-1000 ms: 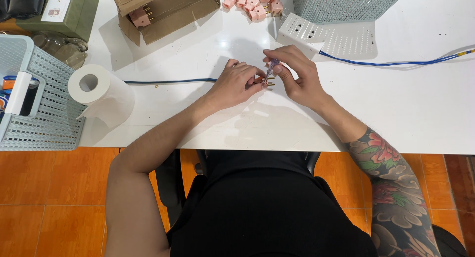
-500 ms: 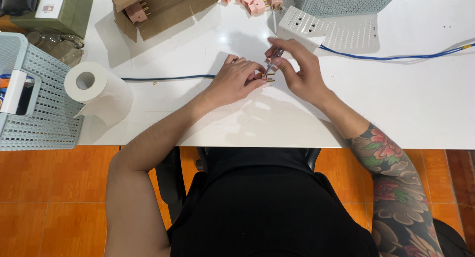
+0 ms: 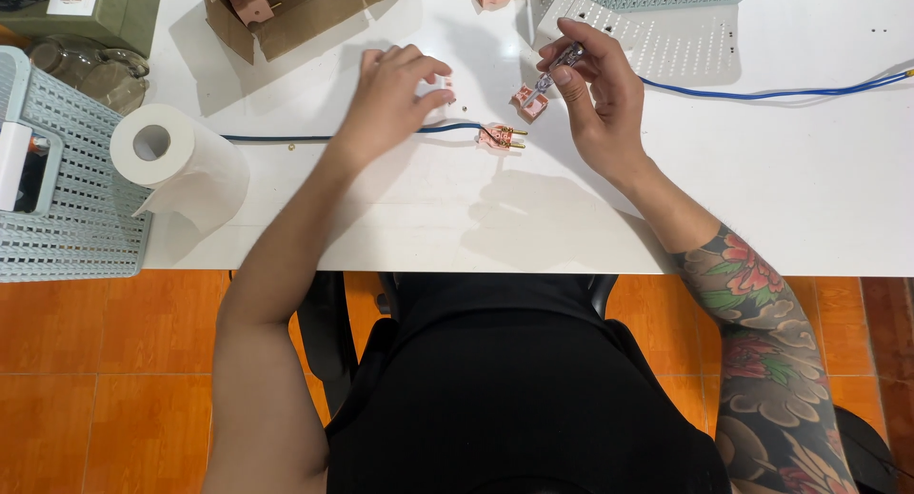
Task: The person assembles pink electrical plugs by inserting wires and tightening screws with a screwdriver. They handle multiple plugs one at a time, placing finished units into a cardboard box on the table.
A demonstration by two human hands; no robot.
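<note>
— White tabletop [image 3: 762,199] over an orange tiled floor; what is lying on it?

— Take the pink plug [image 3: 501,137] as the landmark. It is lying on the table with its brass prongs pointing right, and a dark blue cable [image 3: 286,138] is running off to its left. Just above and to the right of it, a second pink plug part [image 3: 526,101] is sitting apart, looking like the other half of a shell.

— So how far along is the work looking?

— Midway, I would judge: the cable is already sitting in the plug, but the shell is lying open, so closing and screwing seem to be remaining. A tiny brass piece [image 3: 463,106] is lying loose just left of the plug.

— And the hands?

— The left hand [image 3: 386,99], left of the plug, is pressing curled fingertips around a small pale piece [image 3: 447,79] and resting over the cable. The right hand [image 3: 595,94], above and right of the plug, is pinching a small clear-handled screwdriver [image 3: 557,68] between thumb and fingers, tip pointing down at the loose half.

— Anything else nearby?

— A paper roll [image 3: 176,161] is standing far left of the plug, a cardboard box [image 3: 305,13] up above.
</note>
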